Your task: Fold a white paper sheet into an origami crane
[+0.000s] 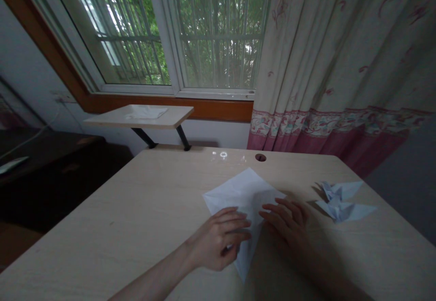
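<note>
A white sheet of paper (pixel 243 192), partly folded into a kite-like shape, lies on the light wooden desk (pixel 143 210). My left hand (pixel 218 239) rests on its near left part, fingers curled and pinching the paper's edge. My right hand (pixel 288 219) lies flat on the right side of the sheet, fingers stretched toward the left, pressing it down. The paper's lower point sticks out beneath my left hand.
Two folded white paper figures (pixel 342 201) lie on the desk to the right. A cable hole (pixel 260 157) sits near the desk's far edge. A small raised shelf (pixel 143 117) with paper stands at the back, under the window. A curtain (pixel 340 64) hangs right.
</note>
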`<state>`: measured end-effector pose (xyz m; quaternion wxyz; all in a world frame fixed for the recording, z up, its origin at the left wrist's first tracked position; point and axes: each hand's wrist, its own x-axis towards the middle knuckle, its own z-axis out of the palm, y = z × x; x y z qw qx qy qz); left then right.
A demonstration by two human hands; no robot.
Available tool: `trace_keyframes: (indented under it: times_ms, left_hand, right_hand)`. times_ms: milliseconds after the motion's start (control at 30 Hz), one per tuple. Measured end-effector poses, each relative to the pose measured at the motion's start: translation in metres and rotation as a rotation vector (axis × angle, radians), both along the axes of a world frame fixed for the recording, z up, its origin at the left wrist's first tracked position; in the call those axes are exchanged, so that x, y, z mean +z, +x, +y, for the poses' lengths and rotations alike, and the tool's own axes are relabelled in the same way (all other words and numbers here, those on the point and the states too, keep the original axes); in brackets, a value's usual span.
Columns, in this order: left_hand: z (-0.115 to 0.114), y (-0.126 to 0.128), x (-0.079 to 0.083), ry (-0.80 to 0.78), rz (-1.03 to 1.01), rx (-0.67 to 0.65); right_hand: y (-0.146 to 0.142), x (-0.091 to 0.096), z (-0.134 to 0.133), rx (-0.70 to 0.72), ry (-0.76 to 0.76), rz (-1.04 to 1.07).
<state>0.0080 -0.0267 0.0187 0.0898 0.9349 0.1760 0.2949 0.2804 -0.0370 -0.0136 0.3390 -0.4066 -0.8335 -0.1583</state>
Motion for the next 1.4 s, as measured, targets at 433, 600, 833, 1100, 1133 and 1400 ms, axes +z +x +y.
trace_keyframes:
  times_ms: [433, 600, 833, 1100, 1133, 1400]
  left_hand:
    - [0.002, 0.003, 0.001, -0.251, 0.128, -0.026]
    - [0.002, 0.002, 0.003, -0.272, 0.144, -0.013]
    - [0.004, -0.001, 0.002, -0.234, 0.1, -0.054]
    - [0.004, -0.002, -0.005, -0.115, 0.03, -0.017]
    - [0.003, -0.002, -0.004, -0.104, 0.03, -0.012]
    - [0.003, 0.0, 0.002, -0.046, -0.042, 0.0]
  right_hand:
    - [-0.011, 0.005, -0.008, 0.044, -0.043, 0.073]
    - [-0.012, 0.004, -0.006, 0.076, -0.093, 0.113]
    - [-0.011, 0.011, -0.002, 0.042, -0.157, 0.159]
    - [-0.006, 0.01, 0.001, 0.015, -0.158, 0.109]
    - [-0.006, 0.009, 0.001, 0.017, -0.164, 0.11]
    - [-0.007, 0.004, 0.003, -0.009, -0.2, 0.108]
